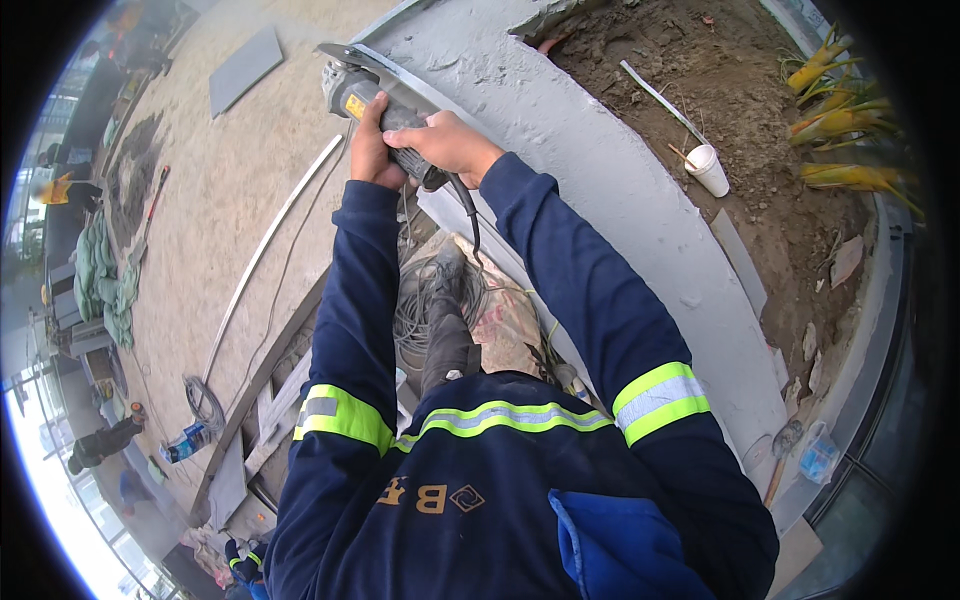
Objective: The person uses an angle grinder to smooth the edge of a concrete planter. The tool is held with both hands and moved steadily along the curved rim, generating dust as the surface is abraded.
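Both my hands grip an angle grinder (347, 92) at the top middle, its head pointing forward and left. My left hand (372, 150) wraps the near-left side of its body, thumb along the top. From the right, my right hand (452, 146) closes round the rear of the body. A black power cord (472, 212) hangs down from the tool's back end. The grinder's head lies against or very close to the edge of a grey plastered ledge (610, 165); whether the disc touches it I cannot tell. Faint dust hangs beyond the tool.
Below my arms lie coiled cable (412, 318) and a sack (507, 325). A long pale strip (270, 235) and a grey slab (246, 72) rest on the floor to the left. Right of the ledge, a white cup (708, 172) sits on soil near yellow-leaved plants (845, 120). Other people are far left.
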